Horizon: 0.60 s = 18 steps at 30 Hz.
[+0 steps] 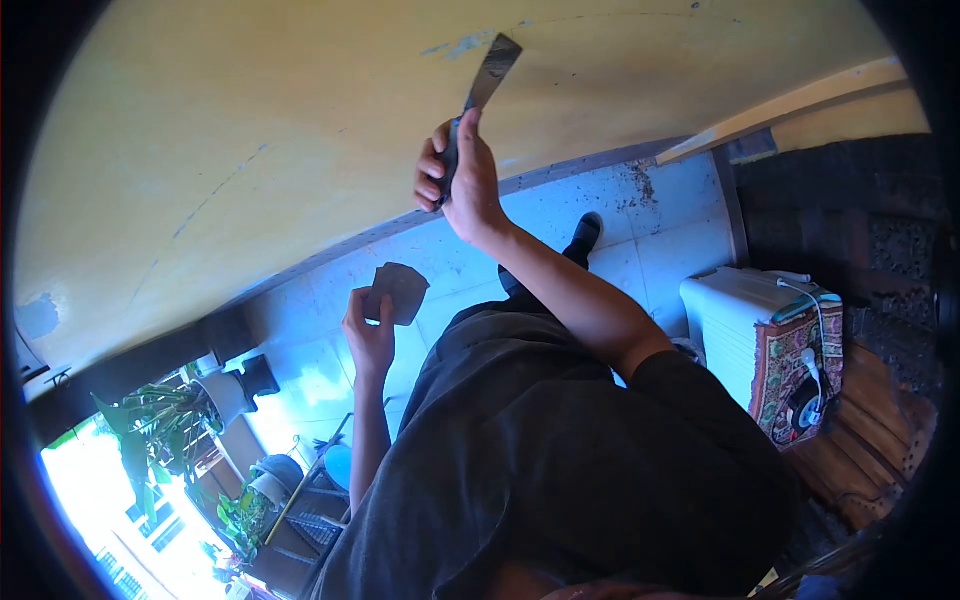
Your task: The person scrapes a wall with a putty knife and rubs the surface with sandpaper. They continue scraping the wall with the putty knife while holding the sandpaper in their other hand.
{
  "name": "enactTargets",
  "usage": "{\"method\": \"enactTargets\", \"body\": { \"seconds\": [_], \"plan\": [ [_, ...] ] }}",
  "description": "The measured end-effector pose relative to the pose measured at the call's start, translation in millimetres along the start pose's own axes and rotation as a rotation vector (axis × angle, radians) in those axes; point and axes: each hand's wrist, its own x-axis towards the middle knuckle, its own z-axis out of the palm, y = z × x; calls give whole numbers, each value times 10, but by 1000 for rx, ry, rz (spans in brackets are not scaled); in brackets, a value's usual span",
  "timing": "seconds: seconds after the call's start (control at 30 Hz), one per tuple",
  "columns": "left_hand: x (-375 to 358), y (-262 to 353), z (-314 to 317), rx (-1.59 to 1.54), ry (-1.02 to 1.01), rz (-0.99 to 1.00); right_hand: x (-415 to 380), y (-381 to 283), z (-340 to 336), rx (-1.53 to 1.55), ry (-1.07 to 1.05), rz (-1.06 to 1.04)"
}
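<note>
My right hand (468, 185) is wrapped round the dark handle of a putty knife (494, 72), thumb laid along it. Its blade points up toward the yellow wall (300, 110), overlapping it in this view close to a pale scraped patch (470, 45). Lower and to the left, my left hand (371, 335) pinches a dark grey piece of sandpaper (402, 292) between thumb and fingers. The sandpaper is held out over the floor, with its edges uneven. Thin cracks and a bare patch (38, 315) mark the wall.
Dark debris (643, 185) lies on the tiled floor (470, 265) by the wall. A white appliance (735, 305) with a patterned cloth and a corded tool (806, 405) stands at right, beside a wooden surface (860, 440). Potted plants (165, 415) stand at lower left.
</note>
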Motion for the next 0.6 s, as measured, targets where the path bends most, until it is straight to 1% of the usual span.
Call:
{"method": "enactTargets", "body": {
  "seconds": [0.07,0.1,0.23,0.33,0.47,0.5,0.6],
  "plan": [
    [-7,-12,-8,17,-17,8,-61,70,81,-25,2,82],
    [4,8,7,28,-28,7,-60,79,70,-64,-24,69],
    [17,12,22,14,-17,0,-3,-5,34,-24,27,8],
    [-31,-40,12,20,-29,-19,-26,114,57,-109,-12,63],
    [-17,-44,11,20,-19,-16,8,10,-60,-263,43,-31],
    [-25,-57,15,17,-12,-25,2,1,-82,-266,95,-3],
    [-45,-80,0,5,-4,-46,-32,-95,-357,-491,163,-126]
  ]
}}
